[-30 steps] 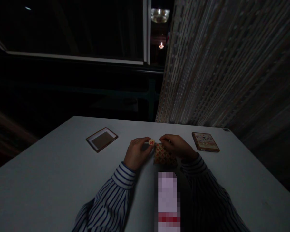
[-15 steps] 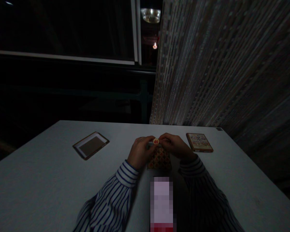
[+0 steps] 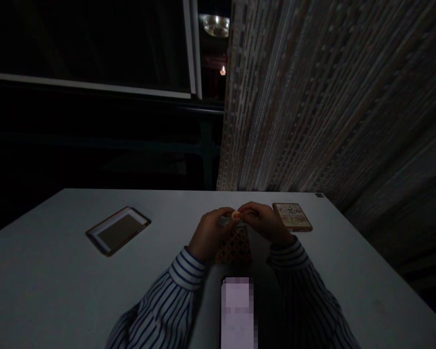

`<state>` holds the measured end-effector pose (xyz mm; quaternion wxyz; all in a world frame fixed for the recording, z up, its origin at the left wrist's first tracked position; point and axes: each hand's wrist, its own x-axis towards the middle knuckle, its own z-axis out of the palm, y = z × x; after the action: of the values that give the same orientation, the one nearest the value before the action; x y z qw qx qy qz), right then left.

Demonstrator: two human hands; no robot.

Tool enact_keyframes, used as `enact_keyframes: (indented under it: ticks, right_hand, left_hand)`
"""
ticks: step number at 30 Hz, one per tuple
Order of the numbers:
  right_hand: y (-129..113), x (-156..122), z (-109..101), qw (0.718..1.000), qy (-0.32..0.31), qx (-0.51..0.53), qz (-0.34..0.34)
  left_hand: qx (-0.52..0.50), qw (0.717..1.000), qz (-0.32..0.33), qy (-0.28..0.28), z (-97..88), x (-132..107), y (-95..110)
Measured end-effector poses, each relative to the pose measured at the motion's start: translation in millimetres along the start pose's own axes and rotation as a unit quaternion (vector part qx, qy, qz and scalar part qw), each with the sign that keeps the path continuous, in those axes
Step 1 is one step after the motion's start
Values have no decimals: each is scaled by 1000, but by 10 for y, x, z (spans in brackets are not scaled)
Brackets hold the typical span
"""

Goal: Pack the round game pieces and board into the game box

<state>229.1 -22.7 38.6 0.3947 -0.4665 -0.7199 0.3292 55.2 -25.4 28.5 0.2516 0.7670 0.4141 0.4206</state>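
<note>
Left hand (image 3: 210,233) pinches a small round piece (image 3: 236,215), red mark on its face, between thumb and fingers. Right hand (image 3: 266,224) has fingertips at the piece's right edge; cannot tell if they grip it. Piece sits by the far edge of a block of round pieces (image 3: 237,246) on the white surface (image 3: 54,291). Lit phone (image 3: 238,312) near, shallow tray (image 3: 120,231) left, picture box (image 3: 293,216) right.
</note>
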Motion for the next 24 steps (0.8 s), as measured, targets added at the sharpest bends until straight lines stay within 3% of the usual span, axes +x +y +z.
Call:
enact_keyframes:
  ticks: [13, 24]
  right_hand:
    - [102, 20, 21, 995, -29, -81, -44]
    - [118, 21, 55, 995, -42, -72, -61]
  left_hand:
    - [-116, 987, -109, 6, -45, 36, -96]
    - [-142, 984, -111, -1, -56, 31, -75]
